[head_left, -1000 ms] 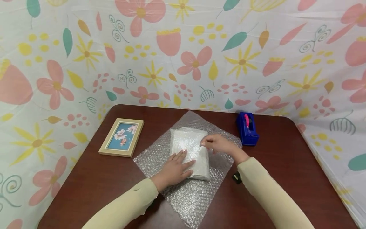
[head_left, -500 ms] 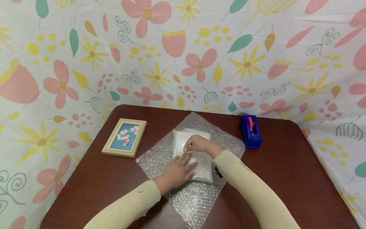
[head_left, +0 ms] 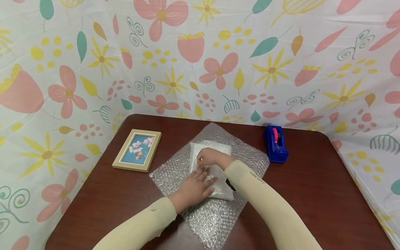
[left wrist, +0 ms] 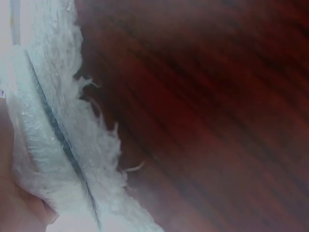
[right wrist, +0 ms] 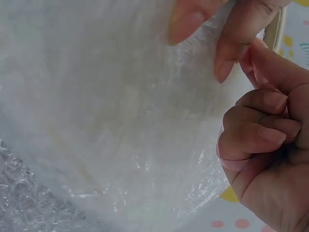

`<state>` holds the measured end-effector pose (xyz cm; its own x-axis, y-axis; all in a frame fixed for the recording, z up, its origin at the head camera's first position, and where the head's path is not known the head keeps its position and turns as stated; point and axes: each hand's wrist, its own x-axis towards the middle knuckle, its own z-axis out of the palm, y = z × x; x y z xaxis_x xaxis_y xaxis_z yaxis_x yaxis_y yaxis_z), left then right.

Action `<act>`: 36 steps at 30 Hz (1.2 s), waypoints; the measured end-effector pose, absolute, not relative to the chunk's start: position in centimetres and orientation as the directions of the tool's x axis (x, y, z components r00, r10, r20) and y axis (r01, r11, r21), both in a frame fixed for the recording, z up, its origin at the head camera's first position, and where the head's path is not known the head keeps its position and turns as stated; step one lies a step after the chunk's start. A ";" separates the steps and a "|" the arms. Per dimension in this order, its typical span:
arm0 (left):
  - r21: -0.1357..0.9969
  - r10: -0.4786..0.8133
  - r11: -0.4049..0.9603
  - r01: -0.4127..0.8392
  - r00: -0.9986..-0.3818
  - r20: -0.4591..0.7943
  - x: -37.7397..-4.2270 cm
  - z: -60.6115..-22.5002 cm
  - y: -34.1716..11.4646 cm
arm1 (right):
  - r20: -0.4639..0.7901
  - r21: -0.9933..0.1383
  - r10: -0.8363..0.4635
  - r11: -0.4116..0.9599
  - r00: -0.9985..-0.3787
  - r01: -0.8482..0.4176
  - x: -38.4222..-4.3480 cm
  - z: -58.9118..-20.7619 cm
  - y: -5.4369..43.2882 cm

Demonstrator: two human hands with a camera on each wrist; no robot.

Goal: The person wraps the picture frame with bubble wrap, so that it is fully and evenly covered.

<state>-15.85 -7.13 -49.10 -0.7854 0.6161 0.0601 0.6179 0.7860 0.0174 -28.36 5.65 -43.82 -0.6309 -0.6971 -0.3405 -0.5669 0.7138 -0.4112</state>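
Note:
A flat package [head_left: 221, 184] wrapped in clear bubble wrap lies on a larger bubble wrap sheet [head_left: 206, 222], turned cornerwise on the table. My left hand [head_left: 195, 187] rests on the package's lower left part with fingers spread; its fingertips [right wrist: 188, 26] show at the top of the right wrist view. Across the package's upper left edge reaches my right hand [head_left: 209, 158], fingers curled in and thumb meeting index finger. Thin clear film seems pinched there; I cannot tell whether it is tape or wrap. The left wrist view catches the package's side [left wrist: 43, 121] and the sheet's ragged edge [left wrist: 101, 145].
A blue tape dispenser [head_left: 276, 149] with a pink core stands at the back right. At the left lies a wood-coloured picture frame [head_left: 123, 165] with a flower picture. A patterned cloth [head_left: 193, 80] hangs behind the brown table [head_left: 300, 194].
My right hand has moved left across the package, from its right edge to its upper left edge. My left hand stays pressed on the package. The head view has shifted slightly.

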 end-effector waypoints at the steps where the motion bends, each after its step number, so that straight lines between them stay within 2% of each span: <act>1: 0.017 0.616 0.786 0.618 -0.785 0.059 -15.8 -49.1 -7.1 | -0.340 -0.412 -0.697 0.714 -0.632 -0.566 -28.4 -43.9 5.6; 6: 0.017 0.609 0.792 0.610 -0.792 0.036 -15.8 -49.0 -7.1 | -0.326 -0.451 -0.681 0.722 -0.656 -0.525 -28.2 -44.6 5.6; 11: 0.000 0.619 0.785 0.619 -0.784 0.052 -15.7 -49.2 -7.1 | -0.313 -0.449 -0.624 0.761 -0.716 -0.468 -27.6 -45.0 5.0; 19: 0.011 0.623 0.780 0.626 -0.778 0.084 -15.6 -49.2 -7.2 | -0.348 -0.301 -0.526 0.847 -0.776 -0.439 -27.4 -45.4 4.3; 27: 0.013 0.610 0.790 0.613 -0.788 0.078 -15.6 -49.0 -7.0 | -0.387 -0.075 -0.372 0.925 -0.843 -0.374 -27.5 -45.6 4.3; 31: 0.019 0.610 0.790 0.612 -0.789 0.067 -15.7 -49.1 -7.0 | -0.390 -0.057 -0.360 0.928 -0.848 -0.368 -27.6 -45.7 4.5; 36: 0.050 0.598 0.800 0.598 -0.801 0.029 -15.7 -49.2 -7.0 | -0.432 -0.162 -0.421 0.906 -0.798 -0.391 -28.3 -45.0 5.6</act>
<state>-15.72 -6.95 -49.17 -0.8012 0.5977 0.0293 0.5983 0.7997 0.0500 -28.25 5.61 -45.04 -0.7975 -0.4211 -0.4320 -0.3908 0.9061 -0.1618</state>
